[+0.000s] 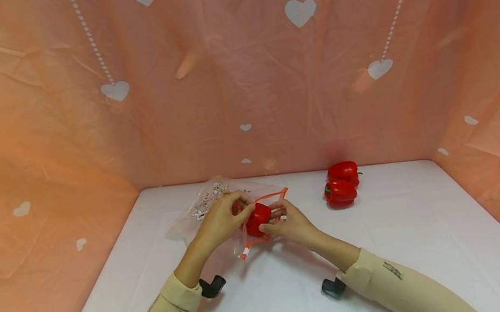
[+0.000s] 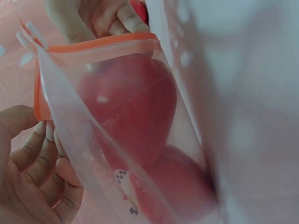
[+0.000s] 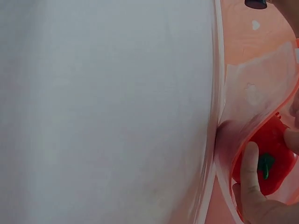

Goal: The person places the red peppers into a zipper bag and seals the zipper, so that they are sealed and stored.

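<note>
A clear zip bag [image 1: 194, 208] with an orange zip edge lies on the table, its mouth held apart. My left hand [image 1: 227, 217] pinches the orange edge on the left side of the mouth. At the opening, my right hand [image 1: 292, 223] holds a red bell pepper [image 1: 258, 219] between thumb and fingers. The pepper sits inside the mouth, its green stem [image 3: 266, 165] facing outward in the right wrist view. Through the plastic in the left wrist view, a second red bell pepper [image 2: 175, 184] shows deeper in the bag.
Two more red bell peppers, a rear one [image 1: 343, 171] and a front one [image 1: 340, 193], lie close together on the white table [image 1: 406, 240], right of the bag. An orange curtain [image 1: 260, 94] with white hearts stands behind and at both sides. Black wrist mounts [image 1: 213, 287] hang beneath the forearms.
</note>
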`<state>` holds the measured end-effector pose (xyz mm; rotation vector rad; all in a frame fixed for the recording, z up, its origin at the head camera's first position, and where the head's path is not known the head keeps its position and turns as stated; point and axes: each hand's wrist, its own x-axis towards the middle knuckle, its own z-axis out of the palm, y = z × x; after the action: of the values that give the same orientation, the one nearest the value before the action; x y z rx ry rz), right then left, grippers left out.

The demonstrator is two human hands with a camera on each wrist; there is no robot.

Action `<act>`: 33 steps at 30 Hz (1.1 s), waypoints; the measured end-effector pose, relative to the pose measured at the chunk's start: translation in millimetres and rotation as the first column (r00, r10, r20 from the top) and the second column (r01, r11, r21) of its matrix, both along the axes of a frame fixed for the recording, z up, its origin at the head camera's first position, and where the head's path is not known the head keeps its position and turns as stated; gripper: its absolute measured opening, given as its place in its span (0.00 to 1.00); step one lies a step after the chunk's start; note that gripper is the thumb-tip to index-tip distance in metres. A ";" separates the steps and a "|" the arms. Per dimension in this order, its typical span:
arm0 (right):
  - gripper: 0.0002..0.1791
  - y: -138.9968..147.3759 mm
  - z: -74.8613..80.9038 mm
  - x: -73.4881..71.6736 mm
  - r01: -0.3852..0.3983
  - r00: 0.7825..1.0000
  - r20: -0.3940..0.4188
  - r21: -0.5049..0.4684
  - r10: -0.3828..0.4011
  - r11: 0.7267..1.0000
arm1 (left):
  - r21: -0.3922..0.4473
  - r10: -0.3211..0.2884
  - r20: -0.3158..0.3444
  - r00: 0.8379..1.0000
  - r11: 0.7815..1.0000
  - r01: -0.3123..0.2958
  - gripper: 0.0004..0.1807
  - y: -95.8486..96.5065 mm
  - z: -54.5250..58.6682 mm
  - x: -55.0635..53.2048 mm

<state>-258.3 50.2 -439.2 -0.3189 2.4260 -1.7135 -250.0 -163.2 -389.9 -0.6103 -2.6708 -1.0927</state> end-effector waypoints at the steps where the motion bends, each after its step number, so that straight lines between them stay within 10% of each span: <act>1: 0.34 -0.4 0.0 -0.2 -0.002 1.000 0.002 -0.002 0.002 1.000 | -0.001 0.002 -0.002 1.000 1.000 -0.002 0.04 0.2 0.0 -0.2; 22: 0.34 -7.7 1.0 -1.6 -0.032 0.997 0.062 -0.073 0.037 0.997 | -0.013 0.008 -0.006 1.000 1.000 -0.008 0.05 -1.1 1.3 -0.3; 33: 0.33 -5.2 -2.0 -3.7 -0.237 0.971 -0.029 -0.060 0.236 0.970 | -0.007 0.003 0.003 1.000 1.000 -0.003 0.04 -2.1 1.9 1.4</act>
<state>-262.0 45.1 -441.2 -0.6121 2.2449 -1.6901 -248.6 -165.3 -388.0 -0.6061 -2.6780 -1.0854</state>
